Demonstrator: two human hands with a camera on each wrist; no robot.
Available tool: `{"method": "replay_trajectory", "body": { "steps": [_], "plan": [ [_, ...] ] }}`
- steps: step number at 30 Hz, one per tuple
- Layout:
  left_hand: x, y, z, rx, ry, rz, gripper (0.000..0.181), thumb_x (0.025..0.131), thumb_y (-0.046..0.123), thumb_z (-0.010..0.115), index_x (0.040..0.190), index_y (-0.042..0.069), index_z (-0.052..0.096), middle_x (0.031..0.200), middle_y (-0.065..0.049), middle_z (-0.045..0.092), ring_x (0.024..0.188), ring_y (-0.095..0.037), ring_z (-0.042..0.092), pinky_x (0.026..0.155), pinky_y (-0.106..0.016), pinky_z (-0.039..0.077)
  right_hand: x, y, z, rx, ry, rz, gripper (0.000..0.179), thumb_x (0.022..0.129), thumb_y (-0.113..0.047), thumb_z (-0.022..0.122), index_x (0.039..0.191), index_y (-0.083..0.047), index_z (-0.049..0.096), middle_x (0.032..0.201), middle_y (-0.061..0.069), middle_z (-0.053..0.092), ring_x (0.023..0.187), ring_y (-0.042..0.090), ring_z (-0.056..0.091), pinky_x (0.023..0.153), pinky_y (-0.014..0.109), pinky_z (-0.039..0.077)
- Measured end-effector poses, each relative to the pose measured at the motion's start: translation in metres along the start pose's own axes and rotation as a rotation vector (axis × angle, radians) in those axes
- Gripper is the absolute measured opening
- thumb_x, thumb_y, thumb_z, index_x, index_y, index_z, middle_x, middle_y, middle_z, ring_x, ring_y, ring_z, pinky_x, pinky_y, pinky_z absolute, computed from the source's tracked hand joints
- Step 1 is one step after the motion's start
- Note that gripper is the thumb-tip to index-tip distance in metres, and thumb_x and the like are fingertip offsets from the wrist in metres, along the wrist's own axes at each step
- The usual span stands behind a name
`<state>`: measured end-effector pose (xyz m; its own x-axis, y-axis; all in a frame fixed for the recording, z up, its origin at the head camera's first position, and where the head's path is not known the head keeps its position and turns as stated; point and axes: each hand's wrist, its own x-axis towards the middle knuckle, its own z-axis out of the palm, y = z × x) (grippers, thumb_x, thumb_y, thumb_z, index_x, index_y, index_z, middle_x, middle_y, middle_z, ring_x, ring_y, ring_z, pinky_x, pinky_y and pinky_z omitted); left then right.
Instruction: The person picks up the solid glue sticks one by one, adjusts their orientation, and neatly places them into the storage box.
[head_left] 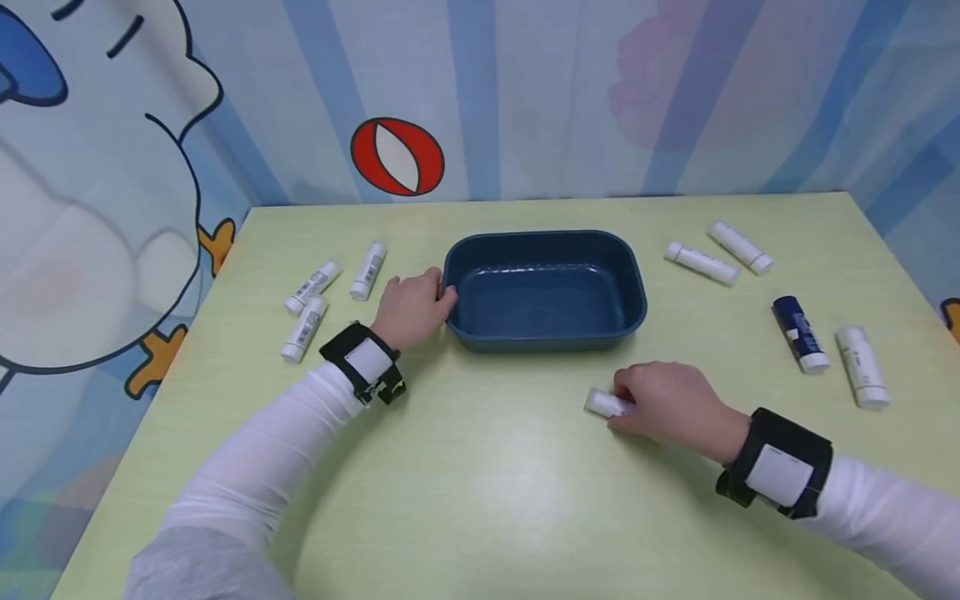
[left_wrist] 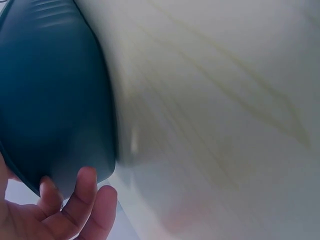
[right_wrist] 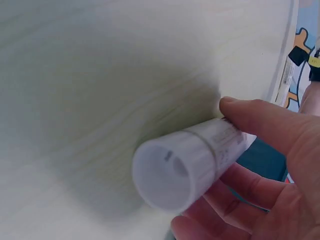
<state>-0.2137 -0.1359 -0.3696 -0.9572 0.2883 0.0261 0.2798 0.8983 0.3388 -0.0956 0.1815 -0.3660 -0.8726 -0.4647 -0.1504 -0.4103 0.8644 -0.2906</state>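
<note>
My left hand (head_left: 412, 308) grips the left end of a dark blue plastic box (head_left: 547, 343), thumb at the rim. In the left wrist view, its fingers (left_wrist: 86, 187) bend against the box's outer wall. Close to the table, my right hand (head_left: 675, 408) holds a white glue stick (head_left: 606, 404) between thumb and fingers, in front of the box's right corner. The right wrist view shows that glue stick's hollow round end (right_wrist: 165, 175); the fingers hide part of its far end. No objects are visible inside the box.
Left of the box lie three white glue sticks (head_left: 368, 271). On the right are two white ones (head_left: 701, 264) near the back, a dark blue one with a white end (head_left: 800, 333), and another white one (head_left: 862, 367). A patterned cloth (head_left: 525, 100) hangs behind the table.
</note>
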Motion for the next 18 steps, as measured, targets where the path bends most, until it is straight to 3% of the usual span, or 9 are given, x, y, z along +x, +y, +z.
{"method": "replay_trajectory", "body": {
  "steps": [7,11,18],
  "plan": [
    [-0.0013,-0.0007,-0.0012,-0.111,-0.031,-0.028,0.033,0.100,0.026,0.047,0.072,0.009,0.050,0.062,-0.003,0.049,0.056,-0.021,0.050,0.054,-0.032,0.035,-0.0016,-0.0024,0.0008,-0.015,0.028,-0.027,0.025,0.075,-0.027,0.083,0.075,-0.015,0.061,0.064,-0.008,0.049,0.055,0.010,0.044,0.051,0.029,0.036],
    [-0.0001,-0.0020,0.0000,-0.146,-0.036,-0.040,0.036,0.099,0.026,0.048,0.067,0.010,0.049,0.060,-0.003,0.048,0.054,-0.021,0.048,0.052,-0.031,0.033,-0.0018,-0.0025,0.0008,-0.017,0.021,-0.025,0.025,0.075,-0.027,0.083,0.075,-0.015,0.061,0.064,-0.007,0.049,0.055,0.010,0.043,0.051,0.028,0.035],
    [0.0022,-0.0038,0.0031,-0.130,-0.021,-0.040,0.040,0.099,0.027,0.049,0.062,0.011,0.048,0.056,-0.001,0.046,0.052,-0.020,0.047,0.051,-0.030,0.033,-0.0016,-0.0039,-0.0036,0.007,-0.023,-0.027,0.027,0.076,-0.030,0.082,0.074,-0.016,0.059,0.062,-0.007,0.046,0.055,0.010,0.042,0.051,0.028,0.033]
  ]
}}
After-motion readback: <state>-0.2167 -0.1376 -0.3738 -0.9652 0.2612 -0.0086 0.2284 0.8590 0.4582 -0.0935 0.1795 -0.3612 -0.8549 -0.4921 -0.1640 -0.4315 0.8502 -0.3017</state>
